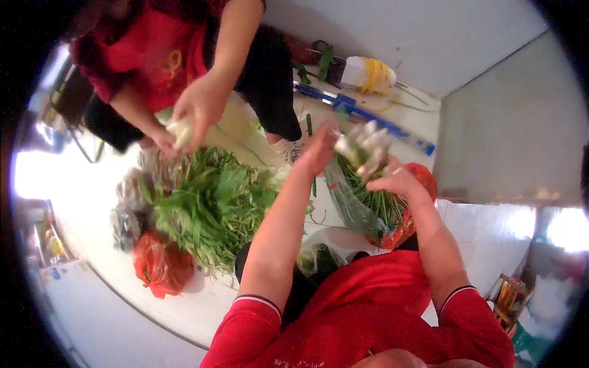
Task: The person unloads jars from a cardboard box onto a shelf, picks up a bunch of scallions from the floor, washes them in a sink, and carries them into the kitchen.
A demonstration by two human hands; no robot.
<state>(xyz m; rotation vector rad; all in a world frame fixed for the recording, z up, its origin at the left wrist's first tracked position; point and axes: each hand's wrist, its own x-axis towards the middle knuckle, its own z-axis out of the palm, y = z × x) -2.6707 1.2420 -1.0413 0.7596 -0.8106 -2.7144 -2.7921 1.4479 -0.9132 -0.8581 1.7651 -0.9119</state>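
Note:
A bunch of long green stalks with white bulb ends [367,144] stands between my hands, its white ends upward. My right hand [396,181] is closed round the bunch just below those ends. On the other side, my left hand [318,150] is at the edge of the white ends, its fingers blurred; what they hold, if anything, I cannot make out. Below, the green stalks [383,208] lie in a clear plastic bag [350,199], beside a red plastic bag [422,178].
A large heap of leafy greens [215,202] lies left of my left arm, near a tied red bag [161,264]. Across from me, a co-worker's hands [202,110] hold something pale. A blue tool [368,116] and yellow cord [375,75] lie by the wall.

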